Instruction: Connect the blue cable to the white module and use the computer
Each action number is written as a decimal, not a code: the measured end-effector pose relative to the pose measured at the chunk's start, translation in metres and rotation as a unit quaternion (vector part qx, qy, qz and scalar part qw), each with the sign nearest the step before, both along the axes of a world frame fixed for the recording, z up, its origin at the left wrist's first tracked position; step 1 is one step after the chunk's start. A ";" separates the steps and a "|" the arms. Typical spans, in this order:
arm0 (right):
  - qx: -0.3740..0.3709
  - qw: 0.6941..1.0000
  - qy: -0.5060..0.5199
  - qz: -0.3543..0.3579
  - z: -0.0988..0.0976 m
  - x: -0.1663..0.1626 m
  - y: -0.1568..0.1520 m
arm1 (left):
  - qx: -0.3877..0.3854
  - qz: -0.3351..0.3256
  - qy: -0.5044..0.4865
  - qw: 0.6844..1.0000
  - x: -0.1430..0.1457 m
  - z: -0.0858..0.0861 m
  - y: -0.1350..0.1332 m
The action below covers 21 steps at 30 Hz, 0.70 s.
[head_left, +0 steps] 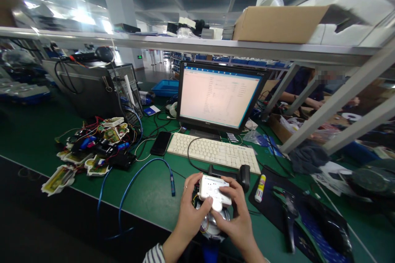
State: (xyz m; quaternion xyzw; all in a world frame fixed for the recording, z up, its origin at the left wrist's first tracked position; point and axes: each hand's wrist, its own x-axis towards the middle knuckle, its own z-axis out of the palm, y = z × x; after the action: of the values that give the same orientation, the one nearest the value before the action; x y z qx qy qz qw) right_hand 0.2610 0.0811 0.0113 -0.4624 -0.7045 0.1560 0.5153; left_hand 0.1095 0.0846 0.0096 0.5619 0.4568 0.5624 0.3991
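Note:
Between my two hands is a white plastic housing (207,188) with small holes and a rounded tab at its lower end. My left hand (194,209) grips its left side, with the thumb on the face near the tab. My right hand (237,213) closes round the right side, fingers on top and thumb by the tab. Beneath the housing sits a silvery round metal part (212,226) with thin coloured wires, partly covered by my hands. Just behind my fingers lies a black handheld barcode scanner (243,177).
A keyboard (212,153) lies before the monitor (217,96). To the left are a phone (161,143), a blue cable (138,165) and a heap of wired circuit boards (101,139). On the right are a glue stick (261,189) and a black-and-green tool (290,213). A shelf crosses above; another person works beyond.

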 end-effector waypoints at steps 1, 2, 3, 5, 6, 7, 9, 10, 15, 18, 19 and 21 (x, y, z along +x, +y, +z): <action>0.002 1.000 0.001 0.000 0.000 0.000 0.000 | 0.001 0.001 0.000 1.000 0.000 0.000 0.000; 0.004 1.000 0.003 -0.001 0.000 -0.001 0.000 | 0.002 0.002 0.001 1.000 0.000 0.000 0.000; 0.003 1.000 0.003 -0.001 0.000 -0.001 -0.001 | 0.002 0.003 0.001 1.000 0.000 0.000 0.000; 0.000 1.000 0.002 -0.002 0.000 -0.001 -0.001 | 0.001 0.003 0.002 1.000 0.000 0.000 0.001; -0.001 1.000 0.001 -0.002 0.000 0.000 -0.001 | 0.000 0.003 0.001 1.000 0.000 0.000 0.001; -0.003 1.000 -0.001 -0.002 0.000 0.000 -0.001 | -0.002 0.002 0.000 1.000 0.000 0.000 0.001; -0.007 1.000 -0.006 -0.002 -0.001 0.001 -0.001 | -0.004 0.003 -0.001 1.000 0.000 0.000 0.001; -0.008 1.000 -0.006 -0.002 -0.001 0.001 0.000 | -0.005 0.003 -0.001 1.000 0.000 0.000 0.002; -0.015 1.000 -0.003 0.001 0.000 0.002 0.000 | -0.007 0.005 0.000 1.000 0.000 0.002 0.001; -0.015 1.000 -0.008 0.002 -0.001 0.002 -0.001 | -0.007 0.008 -0.001 1.000 0.000 0.003 0.001; -0.015 1.000 -0.009 0.003 -0.001 0.002 -0.001 | -0.007 0.009 -0.002 1.000 0.001 0.003 0.001; -0.013 1.000 -0.006 0.005 -0.002 0.001 0.000 | -0.005 0.009 -0.003 1.000 0.001 0.003 0.002</action>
State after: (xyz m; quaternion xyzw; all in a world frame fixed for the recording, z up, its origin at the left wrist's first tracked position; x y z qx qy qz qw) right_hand 0.2624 0.0807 0.0093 -0.4665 -0.7076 0.1652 0.5044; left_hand 0.1102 0.0863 0.0124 0.5539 0.4634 0.5657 0.3981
